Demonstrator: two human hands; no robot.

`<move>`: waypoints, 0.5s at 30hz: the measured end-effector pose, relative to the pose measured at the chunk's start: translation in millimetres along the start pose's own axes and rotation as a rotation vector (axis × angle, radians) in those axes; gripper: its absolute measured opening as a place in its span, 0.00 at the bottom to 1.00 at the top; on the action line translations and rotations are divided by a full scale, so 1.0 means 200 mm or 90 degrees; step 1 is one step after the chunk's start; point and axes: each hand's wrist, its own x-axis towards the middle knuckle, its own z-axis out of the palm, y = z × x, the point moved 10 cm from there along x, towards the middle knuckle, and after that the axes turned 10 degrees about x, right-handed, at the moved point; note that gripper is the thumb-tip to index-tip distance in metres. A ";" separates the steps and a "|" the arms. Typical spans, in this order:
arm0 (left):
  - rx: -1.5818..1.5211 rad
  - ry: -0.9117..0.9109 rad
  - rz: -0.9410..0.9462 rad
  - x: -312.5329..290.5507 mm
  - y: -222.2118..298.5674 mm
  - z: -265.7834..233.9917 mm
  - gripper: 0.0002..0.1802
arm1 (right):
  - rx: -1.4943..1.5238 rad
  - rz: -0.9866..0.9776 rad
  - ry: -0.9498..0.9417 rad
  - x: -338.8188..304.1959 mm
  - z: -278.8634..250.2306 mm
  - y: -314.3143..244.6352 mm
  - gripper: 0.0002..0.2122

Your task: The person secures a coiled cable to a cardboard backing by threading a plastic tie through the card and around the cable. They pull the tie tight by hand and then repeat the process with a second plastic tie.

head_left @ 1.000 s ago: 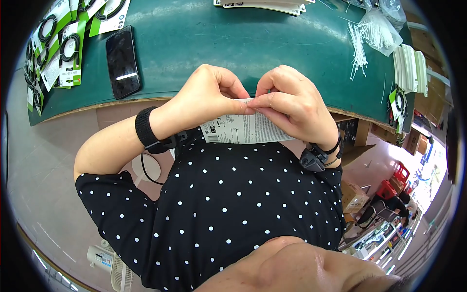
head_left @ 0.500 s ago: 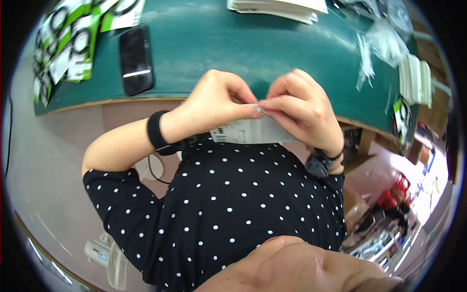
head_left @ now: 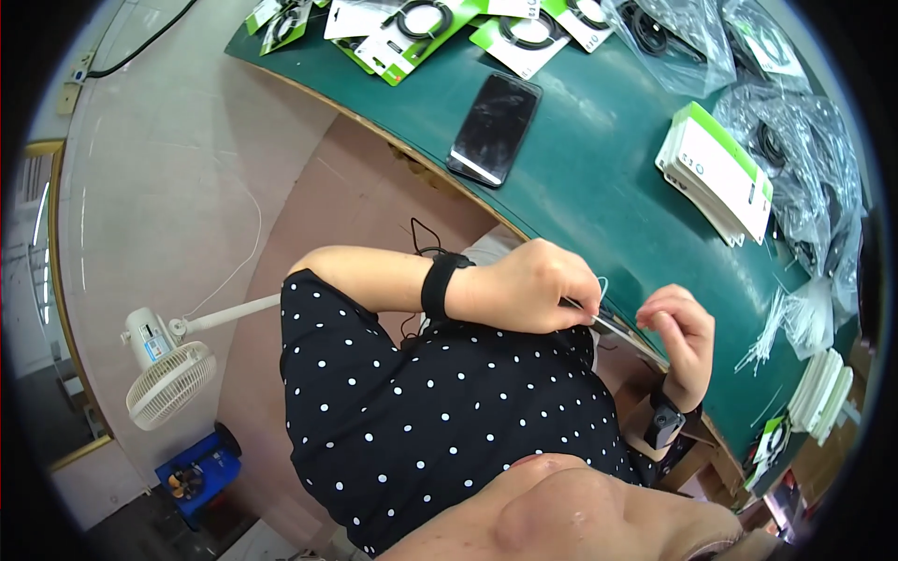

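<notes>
My left hand is closed in a pinch, its back toward me, over the table's front edge. From its fingertips come a small pale loop and a thin white strip, which look like a white cable tie. Whether the printed card is still in this hand is hidden. To the right, my right hand is apart from the left, its fingers loosely bent with nothing visible between them. A stack of white and green cards stands on the green table, beyond my hands.
A black phone lies on the table. Carded black cables spread along its far left. Clear plastic bags, a bundle of white ties and another card stack are at the right. A fan stands left.
My view has swung left. My hands, together on a white printed card before, are now apart, the right one drawn away. A pale loop and strip now show at my left fingertips.
</notes>
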 end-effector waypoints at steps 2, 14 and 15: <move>0.004 0.017 0.014 -0.05 -0.02 0.00 0.06 | 0.032 0.080 -0.075 0.02 0.08 0.11 0.05; 0.028 0.021 0.133 -0.12 0.04 0.07 0.06 | -0.055 0.125 -0.103 0.04 0.21 0.28 0.05; 0.030 0.016 0.141 -0.12 0.05 0.08 0.06 | -0.055 0.125 -0.103 0.04 0.21 0.28 0.05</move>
